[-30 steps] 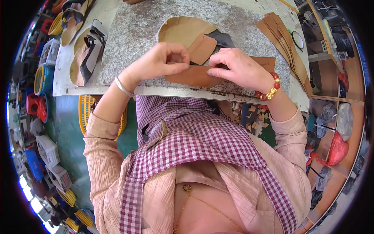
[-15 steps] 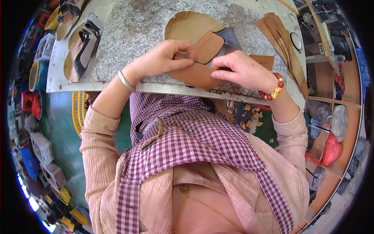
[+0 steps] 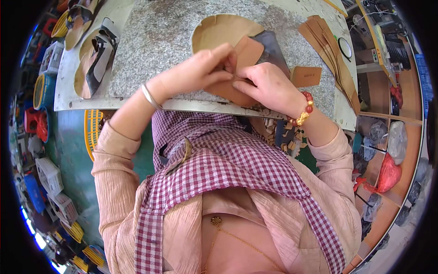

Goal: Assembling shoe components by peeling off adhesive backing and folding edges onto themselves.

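Note:
My left hand [image 3: 209, 68] and my right hand [image 3: 273, 86] meet close together near the table's front edge. Fingers and thumb of each are pinched on a brown leather piece [image 3: 232, 94], whose lower part hangs below the fingertips. Just beyond, a second brown leather piece [image 3: 249, 49] with a rounded corner rises behind my fingers; whether the two are joined is hidden. Farther back lie a large tan rounded piece [image 3: 215, 32] and a dark grey piece [image 3: 277, 48]. To the right of my right hand rests a small brown stamped piece [image 3: 305, 76].
A mottled grey slab [image 3: 150, 41] covers much of the white table [image 3: 68, 91]. Fanned brown strips [image 3: 326, 55] and a tape roll [image 3: 345, 47] lie at right. Black-and-tan shoe parts [image 3: 96, 59] sit at left. A yellow basket [image 3: 93, 130] stands below; shelves [image 3: 401, 114] hold bags.
My right hand has moved left, bringing its fingertips up against those of my left hand. The leather between them is gathered closer, and the small stamped piece shows more fully.

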A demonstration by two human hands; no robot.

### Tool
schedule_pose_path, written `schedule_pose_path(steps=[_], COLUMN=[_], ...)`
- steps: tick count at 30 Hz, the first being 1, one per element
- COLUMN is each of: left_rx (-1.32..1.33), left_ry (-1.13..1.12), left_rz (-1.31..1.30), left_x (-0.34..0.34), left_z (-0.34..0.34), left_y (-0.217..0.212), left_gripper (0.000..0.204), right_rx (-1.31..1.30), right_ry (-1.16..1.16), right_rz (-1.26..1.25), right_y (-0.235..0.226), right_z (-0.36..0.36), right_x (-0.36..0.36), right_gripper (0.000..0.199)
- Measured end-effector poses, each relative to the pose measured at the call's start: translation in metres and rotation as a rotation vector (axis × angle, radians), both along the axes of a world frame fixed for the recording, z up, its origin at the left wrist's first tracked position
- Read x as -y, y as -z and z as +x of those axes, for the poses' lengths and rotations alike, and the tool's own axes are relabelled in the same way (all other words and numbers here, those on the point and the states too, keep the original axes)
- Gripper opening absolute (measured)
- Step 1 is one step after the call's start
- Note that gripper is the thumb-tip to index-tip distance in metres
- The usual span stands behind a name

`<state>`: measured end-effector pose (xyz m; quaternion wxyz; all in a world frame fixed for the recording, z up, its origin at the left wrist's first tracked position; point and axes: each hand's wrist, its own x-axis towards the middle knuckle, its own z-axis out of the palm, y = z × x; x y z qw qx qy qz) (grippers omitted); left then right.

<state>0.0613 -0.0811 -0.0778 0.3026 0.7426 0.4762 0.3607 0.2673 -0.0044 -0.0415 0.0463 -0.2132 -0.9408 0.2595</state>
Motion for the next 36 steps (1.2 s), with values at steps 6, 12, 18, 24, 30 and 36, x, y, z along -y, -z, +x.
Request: schedule_pose_path(steps=[6,12,18,24,30,36], left_rx=[-0.160,-0.539,-0.420,-0.459,-0.523,-0.616], left_ry=[0.171,0.144,-0.100,-0.094,0.047,0.066], left_rz=[-0.086,0.213,-0.103,0.005,-0.143,-0.162], left_x=[-0.025,-0.044,-0.019,-0.022,0.014,0.048], left_z=[-0.032,-0.093,0.004,0.056,0.016,0.001], left_y=[-0.022,-0.048,-0.093,-0.041,-0.056,-0.053], left_gripper=[0.009,0.026,0.062,0.021,0.017,0.018], right_rx=[-0.018,-0.564,-0.530,-0.154,-0.324,-0.504], right_ry=[-0.028,-0.061,0.213,0.185,-0.278,-0.448], right_rz=[0.131,0.284,0.102,0.047,0.641,0.419], right_y=[-0.007,-0.017,-0.014,0.001,0.014,0.008], right_z=[0.015,0.016,0.038,0.041,0.024,-0.002], right_x=[-0.002,-0.011,-0.062,-0.048,0.020,-0.016], right_gripper=[0.014,0.027,0.028,0.040,0.009,0.014])
